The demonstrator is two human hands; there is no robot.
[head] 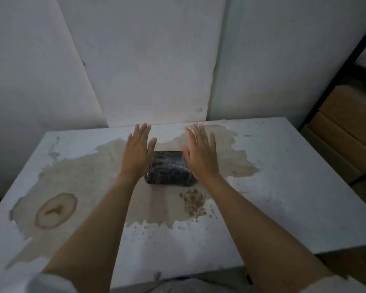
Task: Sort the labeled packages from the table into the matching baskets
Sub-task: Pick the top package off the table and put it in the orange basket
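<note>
A dark package (170,169) wrapped in clear film lies flat near the middle of the worn white table (283,176). No label shows on its visible side. My left hand (137,153) hovers flat over the package's left edge, fingers straight and slightly apart. My right hand (200,154) is held the same way over its right edge. Both palms face down and neither hand grips the package. No basket is in view.
The tabletop has large patches of peeled paint and a brown stain ring (56,210) at the left. White wall panels (148,60) stand right behind the table. Cardboard boxes (351,127) are stacked at the right beside a dark frame.
</note>
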